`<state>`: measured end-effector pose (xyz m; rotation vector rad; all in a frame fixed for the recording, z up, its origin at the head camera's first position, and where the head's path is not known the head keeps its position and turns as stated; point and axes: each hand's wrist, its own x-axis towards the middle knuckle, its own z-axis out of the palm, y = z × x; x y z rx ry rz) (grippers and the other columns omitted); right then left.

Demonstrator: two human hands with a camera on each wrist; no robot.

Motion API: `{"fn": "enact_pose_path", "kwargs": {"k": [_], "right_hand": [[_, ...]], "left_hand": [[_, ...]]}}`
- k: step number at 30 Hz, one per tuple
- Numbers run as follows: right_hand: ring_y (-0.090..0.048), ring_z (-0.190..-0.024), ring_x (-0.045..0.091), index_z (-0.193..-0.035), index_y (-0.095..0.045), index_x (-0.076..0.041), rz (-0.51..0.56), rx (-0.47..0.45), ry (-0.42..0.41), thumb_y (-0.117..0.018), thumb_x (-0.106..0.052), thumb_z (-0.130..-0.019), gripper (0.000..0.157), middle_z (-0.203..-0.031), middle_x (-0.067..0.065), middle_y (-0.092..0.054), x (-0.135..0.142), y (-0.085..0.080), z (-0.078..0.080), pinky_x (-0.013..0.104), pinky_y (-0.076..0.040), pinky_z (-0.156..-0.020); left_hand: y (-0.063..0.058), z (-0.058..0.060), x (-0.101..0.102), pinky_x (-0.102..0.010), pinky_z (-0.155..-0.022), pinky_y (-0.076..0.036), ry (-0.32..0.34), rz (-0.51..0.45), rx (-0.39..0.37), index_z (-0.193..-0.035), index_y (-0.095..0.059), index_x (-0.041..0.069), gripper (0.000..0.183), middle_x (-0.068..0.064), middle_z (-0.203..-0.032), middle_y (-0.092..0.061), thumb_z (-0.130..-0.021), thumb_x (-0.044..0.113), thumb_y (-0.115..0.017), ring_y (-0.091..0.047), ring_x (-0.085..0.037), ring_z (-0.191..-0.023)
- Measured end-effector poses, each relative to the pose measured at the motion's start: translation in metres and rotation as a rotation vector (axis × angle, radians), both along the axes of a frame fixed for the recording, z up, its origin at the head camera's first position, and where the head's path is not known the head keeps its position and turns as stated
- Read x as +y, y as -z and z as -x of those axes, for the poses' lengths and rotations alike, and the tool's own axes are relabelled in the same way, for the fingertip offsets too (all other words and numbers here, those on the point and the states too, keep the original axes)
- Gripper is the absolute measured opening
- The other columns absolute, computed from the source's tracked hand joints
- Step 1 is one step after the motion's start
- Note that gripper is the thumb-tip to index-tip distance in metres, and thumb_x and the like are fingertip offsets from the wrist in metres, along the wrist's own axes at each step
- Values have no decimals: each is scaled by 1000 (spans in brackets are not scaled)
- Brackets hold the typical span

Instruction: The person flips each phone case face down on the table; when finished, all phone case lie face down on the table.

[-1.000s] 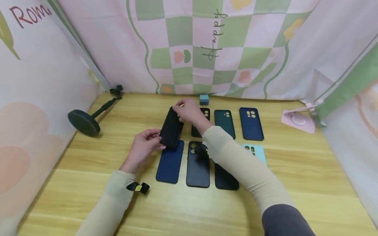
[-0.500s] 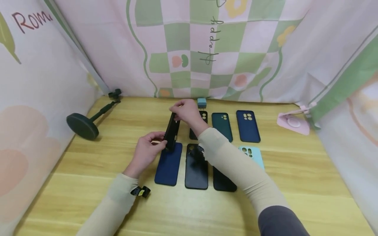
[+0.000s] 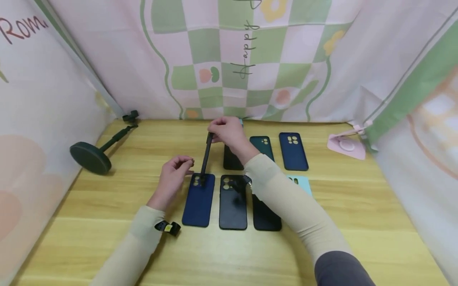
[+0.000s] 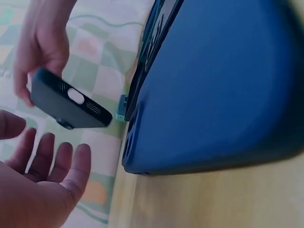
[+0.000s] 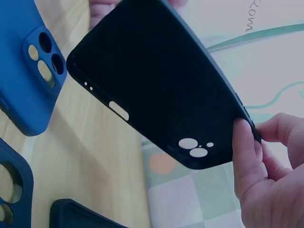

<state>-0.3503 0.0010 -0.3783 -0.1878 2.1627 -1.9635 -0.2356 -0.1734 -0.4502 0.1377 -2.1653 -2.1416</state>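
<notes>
My right hand (image 3: 229, 133) pinches a black phone case (image 3: 206, 153) by its camera end. In the head view the case hangs nearly edge-on, above the far end of a blue phone case (image 3: 198, 206). The right wrist view shows its inside (image 5: 137, 85), with camera holes near my thumb. Beside it, my left hand (image 3: 173, 178) holds nothing; in the left wrist view its fingers (image 4: 42, 156) spread loosely below the case, with a gap between. Two more black cases (image 3: 232, 212) lie to the right of the blue one.
In the back row lie another black case (image 3: 232, 159), a dark green case (image 3: 262, 147) and a navy case (image 3: 293, 155). A light blue case (image 3: 304, 182) shows past my right sleeve. A round-based black stand (image 3: 91, 158) is at left, a pink stand (image 3: 347, 147) at right.
The held black case has turned from face-on to edge-on. My left hand has let go of its lower end and sits just left of it. The right hand keeps its grip.
</notes>
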Motion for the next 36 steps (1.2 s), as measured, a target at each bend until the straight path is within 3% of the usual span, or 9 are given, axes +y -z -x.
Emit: {"fn": "enact_pose_path", "kwargs": {"k": [4, 10, 14, 21, 28, 36], "right_hand": [[-68, -73, 28, -100, -68, 1, 42, 7, -33, -67, -7, -89, 13, -96, 18, -67, 4, -4, 0, 37, -60, -69], [-69, -73, 27, -108, -67, 6, 67, 24, -66, -65, -5, -90, 21, -97, 17, -67, 6, -10, -4, 38, -59, -70], [-69, -75, 27, -107, -68, 4, 85, 26, -55, -64, -5, -91, 19, -99, 16, -66, 5, -9, -3, 38, -59, -71], [-67, -74, 24, -107, -68, 3, 107, 14, -36, -65, -6, -93, 17, -98, 14, -65, 1, 0, 2, 37, -59, -70], [-63, -73, 22, -112, -66, 0, -63, 10, -18, -62, -8, -95, 19, -97, 13, -66, 5, 14, 12, 39, -59, -72], [-65, -102, 23, -141, -50, -1, -287, -45, -63, -54, -7, -97, 45, -132, 16, -57, 11, 33, 23, 36, -55, -86]], "left_hand": [[1, 6, -3, -44, -88, -54, 10, -69, -94, -115, -57, -9, 24, -27, -121, -55, -100, 9, -54, -55, -39, -112], [1, 10, -7, -42, -84, -56, 83, -83, -209, -125, -53, -6, 31, -20, -120, -56, -101, 15, -52, -63, -29, -101], [1, 10, -14, -41, -78, -58, 128, -128, -232, -124, -53, -3, 29, -18, -114, -55, -101, 14, -54, -63, -25, -90], [1, 9, -25, -38, -77, -58, 188, -206, -208, -123, -50, -6, 28, -14, -107, -51, -99, 6, -55, -61, -19, -82], [3, 16, -24, -35, -77, -59, 166, -150, -207, -121, -50, -7, 28, -12, -99, -57, -95, -1, -59, -64, -18, -77], [7, 29, -17, -35, -79, -58, 149, -32, -214, -124, -52, -9, 32, -19, -106, -56, -95, 1, -60, -67, -20, -80]]}}
